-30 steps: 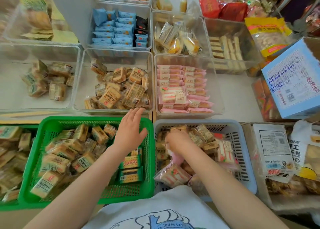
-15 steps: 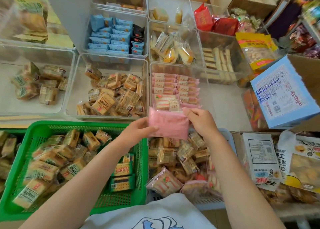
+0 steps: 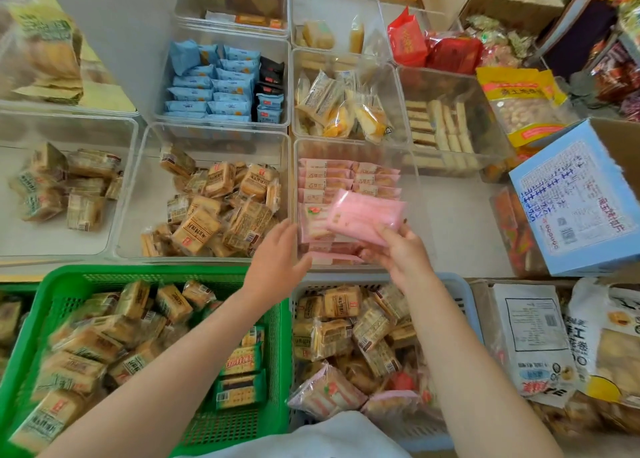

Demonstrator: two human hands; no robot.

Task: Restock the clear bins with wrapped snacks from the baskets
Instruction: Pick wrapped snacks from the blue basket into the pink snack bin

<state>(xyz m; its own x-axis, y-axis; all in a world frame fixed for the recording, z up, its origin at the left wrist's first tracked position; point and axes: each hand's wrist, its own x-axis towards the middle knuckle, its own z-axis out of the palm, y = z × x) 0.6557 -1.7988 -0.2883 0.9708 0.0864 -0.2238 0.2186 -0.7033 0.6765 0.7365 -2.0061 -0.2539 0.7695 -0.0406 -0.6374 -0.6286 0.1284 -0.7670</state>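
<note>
Far-left clear bin (image 3: 20,128): a loose cluster of tan wrapped cakes on its floor, much of the floor bare.
Green basket (image 3: 277,371): nearest the camera on the left, heaped with tan wrapped cakes; a few green-labelled packs lie at its right end.
Middle clear bin (image 3: 145,166): behind the green basket, a jumbled pile of tan wrapped cakes.
Left hand (image 3: 275,262): fingers spread and open, holding nothing, hovering over the near rim where the middle bin meets the pink bin, just left of the pink packet.
Pink packet (image 3: 367,217): flat, above the near part of the pink bin; its long axis runs from upper left to lower right, with the near right edge in the right hand and the far left end free.
Pink bin (image 3: 420,194): a clear bin with pink packets in two tidy rows at the back and more stacked below the held one.
Right hand (image 3: 398,253): closed on the pink packet's near edge, thumb on top.
Blue basket (image 3: 465,295): under the right forearm, mixed tan cakes with a few pink packs at its near end.
Blue box (image 3: 575,201): tilted, well right of the pink bin.
</note>
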